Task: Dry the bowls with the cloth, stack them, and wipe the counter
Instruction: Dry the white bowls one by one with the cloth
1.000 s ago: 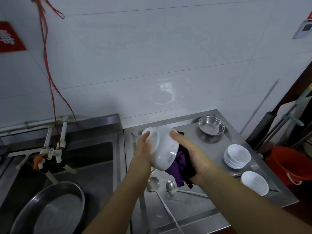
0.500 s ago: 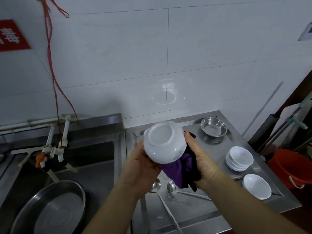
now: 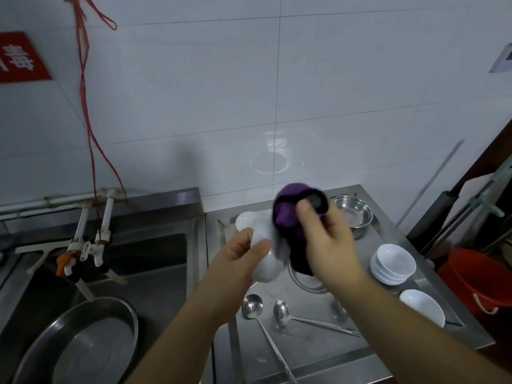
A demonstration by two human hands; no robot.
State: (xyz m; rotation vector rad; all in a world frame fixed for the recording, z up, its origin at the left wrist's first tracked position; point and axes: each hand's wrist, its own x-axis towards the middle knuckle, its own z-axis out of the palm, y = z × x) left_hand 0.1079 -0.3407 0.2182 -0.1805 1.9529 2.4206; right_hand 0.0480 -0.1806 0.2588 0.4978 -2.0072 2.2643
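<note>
My left hand [image 3: 238, 258] grips a white bowl [image 3: 260, 245] in the air above the steel counter [image 3: 310, 347], the bowl tipped on its side. My right hand [image 3: 325, 236] grips a bunched purple cloth [image 3: 291, 217] and holds it against the bowl's right side. A stack of white bowls [image 3: 393, 263] stands on the counter to the right. One single white bowl [image 3: 422, 306] lies in front of that stack. A small steel bowl [image 3: 353, 213] sits at the counter's back, partly hidden by the cloth.
Two steel ladles [image 3: 253, 303] [image 3: 281, 311] lie on the counter below my hands. A sink [image 3: 155, 261] with a wide steel basin [image 3: 83, 342] is on the left, taps [image 3: 91, 242] behind it. A red bucket [image 3: 476, 278] stands right of the counter.
The bowl has turned from bottom-up onto its side. My right hand has lifted the cloth from under the bowl up to its right side.
</note>
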